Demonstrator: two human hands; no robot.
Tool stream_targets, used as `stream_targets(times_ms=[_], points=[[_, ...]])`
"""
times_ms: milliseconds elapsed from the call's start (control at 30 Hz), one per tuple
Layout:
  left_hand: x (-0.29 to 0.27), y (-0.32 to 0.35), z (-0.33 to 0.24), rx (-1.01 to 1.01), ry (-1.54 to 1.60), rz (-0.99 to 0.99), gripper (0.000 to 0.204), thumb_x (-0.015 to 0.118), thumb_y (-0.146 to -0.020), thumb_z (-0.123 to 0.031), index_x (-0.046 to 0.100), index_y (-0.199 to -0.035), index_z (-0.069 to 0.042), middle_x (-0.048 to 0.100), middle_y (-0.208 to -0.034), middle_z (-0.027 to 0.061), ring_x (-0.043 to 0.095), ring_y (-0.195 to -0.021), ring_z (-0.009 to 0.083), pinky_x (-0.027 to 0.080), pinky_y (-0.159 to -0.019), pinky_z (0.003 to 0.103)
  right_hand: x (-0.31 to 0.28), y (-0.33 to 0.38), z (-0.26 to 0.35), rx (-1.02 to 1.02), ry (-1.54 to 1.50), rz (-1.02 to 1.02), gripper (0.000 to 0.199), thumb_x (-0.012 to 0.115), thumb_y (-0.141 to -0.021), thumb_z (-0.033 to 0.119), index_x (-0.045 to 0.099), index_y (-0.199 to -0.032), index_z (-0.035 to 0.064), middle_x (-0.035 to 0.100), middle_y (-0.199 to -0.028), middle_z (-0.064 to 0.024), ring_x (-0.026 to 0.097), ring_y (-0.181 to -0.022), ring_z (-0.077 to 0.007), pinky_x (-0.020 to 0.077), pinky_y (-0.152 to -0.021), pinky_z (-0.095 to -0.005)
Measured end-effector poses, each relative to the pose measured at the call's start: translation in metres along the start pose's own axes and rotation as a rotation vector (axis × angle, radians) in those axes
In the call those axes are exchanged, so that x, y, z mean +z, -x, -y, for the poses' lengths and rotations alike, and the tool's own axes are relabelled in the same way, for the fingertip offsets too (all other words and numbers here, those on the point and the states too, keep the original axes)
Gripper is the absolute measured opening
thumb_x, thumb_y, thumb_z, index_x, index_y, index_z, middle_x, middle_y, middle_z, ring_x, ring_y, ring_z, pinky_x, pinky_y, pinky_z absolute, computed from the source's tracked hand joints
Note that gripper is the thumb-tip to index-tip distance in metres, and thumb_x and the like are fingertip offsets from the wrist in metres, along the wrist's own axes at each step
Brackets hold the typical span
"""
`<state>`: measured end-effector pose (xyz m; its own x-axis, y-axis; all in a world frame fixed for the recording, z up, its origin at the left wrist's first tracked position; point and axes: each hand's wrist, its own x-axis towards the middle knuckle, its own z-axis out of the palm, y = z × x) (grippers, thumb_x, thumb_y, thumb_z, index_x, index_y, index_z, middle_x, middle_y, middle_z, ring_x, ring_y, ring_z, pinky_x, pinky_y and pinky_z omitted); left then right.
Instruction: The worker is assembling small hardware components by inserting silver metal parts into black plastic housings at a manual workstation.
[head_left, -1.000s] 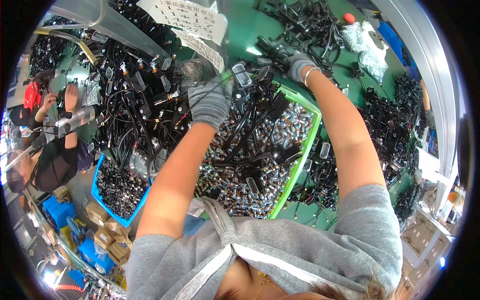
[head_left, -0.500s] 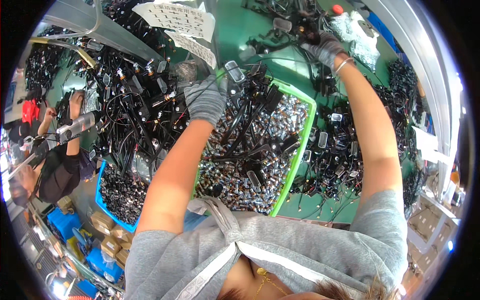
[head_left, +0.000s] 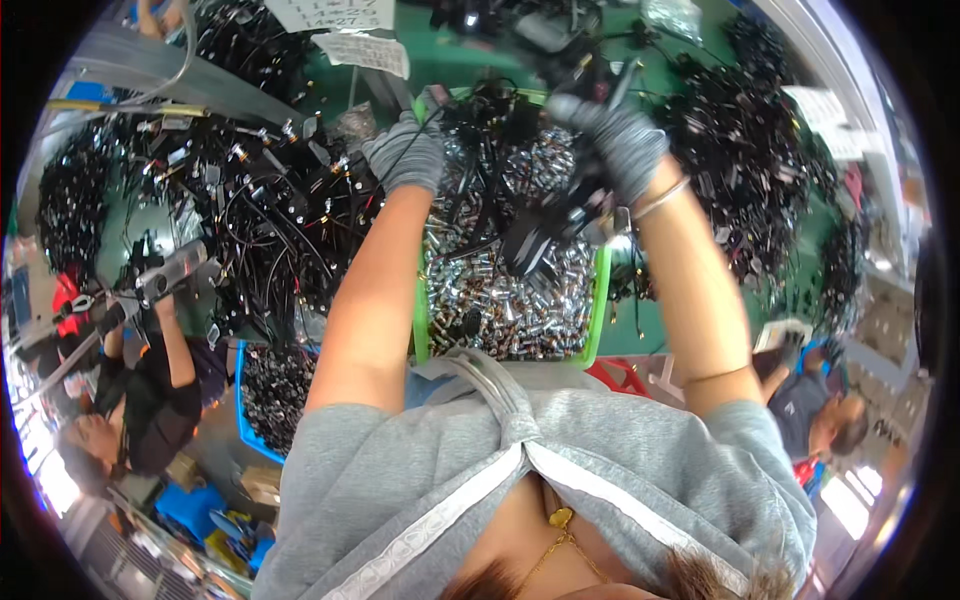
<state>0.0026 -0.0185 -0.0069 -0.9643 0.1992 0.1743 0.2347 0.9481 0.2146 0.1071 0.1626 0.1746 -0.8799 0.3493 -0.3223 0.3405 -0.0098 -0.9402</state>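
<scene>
The right hand [head_left: 618, 140], motion-blurred, half-curls beside black cabled parts [head_left: 533, 240] — I can't tell whether it grips them. The left hand [head_left: 406, 155], fingers bent at the green bin's [head_left: 602, 300] far-left corner, perhaps steadies it; its hold is hidden. Beyond it, white sheets [head_left: 365, 52] carry dark writing — no brand discernible.

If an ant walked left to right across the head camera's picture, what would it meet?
Grey cylindrical device, blue plastic bin, left hand in a grey striped fabric glove, right hand in a grey fabric glove, white rectangular paper sheet.
</scene>
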Motion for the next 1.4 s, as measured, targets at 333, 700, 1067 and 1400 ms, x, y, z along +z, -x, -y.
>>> stream_targets(times_ms=[333,700,1067,1400], points=[[-0.009,-0.005,-0.012,-0.071,0.032,0.245,0.034,0.045,-0.09,-0.037,0.062,-0.102,-0.01,0.069,-0.09,0.013,0.066,-0.085,0.0303,0.042,-0.081,0.045,0.048,0.042,-0.114,0.201,0.861,0.076,0.079,0.062,-0.083,0.049,0.036,-0.141,0.002,0.032,-0.146,-0.0251,0.045,-0.127,-0.0365,0.0392,-0.104,-0.0374],[-0.021,-0.002,0.002,-0.027,-0.071,0.211,0.034,0.056,-0.083,-0.034,0.061,-0.105,-0.008,0.068,-0.091,0.0162,0.065,-0.085,0.0352,0.045,-0.081,0.045,-0.116,-0.164,-0.109,0.085,1.054,-0.545,0.052,0.07,-0.08,0.036,0.056,-0.127,0.0182,0.059,-0.12,-0.0179,0.056,-0.114,-0.0317,0.047,-0.095,-0.036],[-0.016,-0.002,-0.003,-0.028,-0.09,0.235,0.029,0.052,-0.088,-0.039,0.062,-0.096,-0.013,0.067,-0.078,0.0097,0.065,-0.078,0.0275,0.043,-0.076,0.041,-0.134,-0.155,-0.112,0.169,1.452,-0.364,0.047,0.073,-0.074,0.035,0.06,-0.114,0.0169,0.061,-0.108,-0.0103,0.055,-0.102,-0.0294,0.0452,-0.088,-0.0448],[-0.102,0.074,0.011,0.098,0.5,0.53,0.046,0.047,-0.094,-0.038,0.054,-0.126,-0.006,0.058,-0.124,0.0197,0.055,-0.116,0.0327,0.04,-0.1,0.04,-0.092,0.144,-0.169,-0.463,0.188,-0.506,0.059,0.088,-0.055,0.006,0.061,-0.107,0.0109,0.049,-0.106,-0.0017,0.049,-0.077,-0.0114,0.0499,-0.079,-0.0252]])
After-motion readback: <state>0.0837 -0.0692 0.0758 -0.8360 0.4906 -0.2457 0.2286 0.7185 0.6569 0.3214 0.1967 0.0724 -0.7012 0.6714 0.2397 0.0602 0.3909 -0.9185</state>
